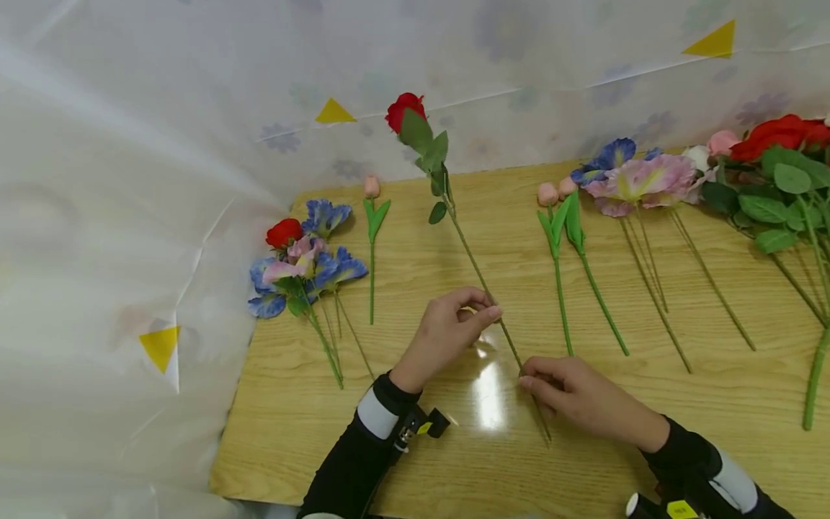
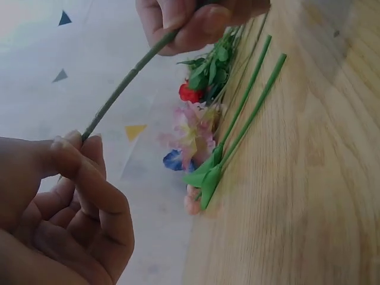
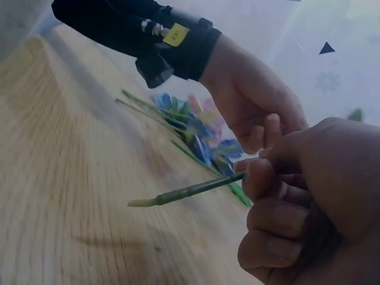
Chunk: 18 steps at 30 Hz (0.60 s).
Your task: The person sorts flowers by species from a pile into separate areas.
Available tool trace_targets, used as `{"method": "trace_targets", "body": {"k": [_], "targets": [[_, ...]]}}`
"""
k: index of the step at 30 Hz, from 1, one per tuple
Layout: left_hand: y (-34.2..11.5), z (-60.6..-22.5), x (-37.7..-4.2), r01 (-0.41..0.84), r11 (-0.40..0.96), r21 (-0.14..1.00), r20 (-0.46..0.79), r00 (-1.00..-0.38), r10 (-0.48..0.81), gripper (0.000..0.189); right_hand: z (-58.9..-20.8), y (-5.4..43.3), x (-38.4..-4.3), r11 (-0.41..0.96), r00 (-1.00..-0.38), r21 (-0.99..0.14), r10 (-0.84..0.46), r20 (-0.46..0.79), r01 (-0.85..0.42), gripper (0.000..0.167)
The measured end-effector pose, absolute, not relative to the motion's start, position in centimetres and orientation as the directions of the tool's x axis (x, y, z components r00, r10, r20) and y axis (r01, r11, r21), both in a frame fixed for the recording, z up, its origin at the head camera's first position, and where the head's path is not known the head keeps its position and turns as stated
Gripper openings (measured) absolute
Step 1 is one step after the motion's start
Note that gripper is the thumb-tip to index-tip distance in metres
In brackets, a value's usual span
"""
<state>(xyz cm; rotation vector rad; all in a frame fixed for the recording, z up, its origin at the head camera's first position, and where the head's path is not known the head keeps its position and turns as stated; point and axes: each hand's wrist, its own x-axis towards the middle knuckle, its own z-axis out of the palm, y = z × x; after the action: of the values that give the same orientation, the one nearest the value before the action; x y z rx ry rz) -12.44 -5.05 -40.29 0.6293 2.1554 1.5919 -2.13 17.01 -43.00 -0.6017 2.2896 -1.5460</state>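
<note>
Item: red rose (image 1: 405, 110) on a long stem (image 1: 478, 277), lifted above the wooden table (image 1: 415, 404); bloom far, cut end near
Left hand (image 1: 447, 333): pinched the stem at mid-length
Right hand (image 1: 570, 393): pinched the stem near its lower end
Neighbours: pink tulips (image 1: 556, 193) right; small bunch (image 1: 301, 268) left
Risk: the thin stem might bend or slip, since both holds were fingertip pinches only; the swinging bloom might brush the backdrop

no readable text, brand, number or sign anywhere. small yellow tag (image 3: 176, 34) on the black wrist-camera mount (image 3: 155, 56), seen from the right wrist, with dark print too blurred to make out. same kind of yellow tag (image 1: 679, 509) on the right wrist unit in the head view, too small to read. plain yellow triangles (image 1: 334, 112) on the white backdrop sheet (image 1: 130, 144), unlettered.
</note>
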Motion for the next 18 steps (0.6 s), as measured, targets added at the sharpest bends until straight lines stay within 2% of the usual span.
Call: {"method": "trace_targets", "body": {"k": [6, 11, 15, 18], "targets": [[-6.7, -41.0, -12.8, 0.225, 0.345, 0.911, 0.02, -0.861, 0.508, 0.026, -42.2, 21.5, -1.7, 0.501, -0.95, -0.841, -0.309, 0.047, -0.205, 0.016], [-10.0, -41.8, -13.6, 0.244, 0.487, 0.839, 0.06, -0.93, 0.363, 0.023, -41.3, 27.0, -0.7, 0.709, -0.996, -0.699, -0.063, 0.066, -0.091, 0.016], [-12.7, -42.1, -14.3, 0.23, 0.682, 0.694, 0.108, -0.97, 0.218, 0.021, -41.8, 31.6, 0.2, 0.808, -0.981, -0.584, 0.168, 0.099, 0.08, 0.027], [-14.5, -42.1, -14.8, 0.171, 0.776, 0.608, 0.103, -0.985, 0.137, 0.021, -45.6, 37.0, 0.7, 0.814, -0.927, -0.572, 0.284, 0.245, 0.098, 0.023]]}}
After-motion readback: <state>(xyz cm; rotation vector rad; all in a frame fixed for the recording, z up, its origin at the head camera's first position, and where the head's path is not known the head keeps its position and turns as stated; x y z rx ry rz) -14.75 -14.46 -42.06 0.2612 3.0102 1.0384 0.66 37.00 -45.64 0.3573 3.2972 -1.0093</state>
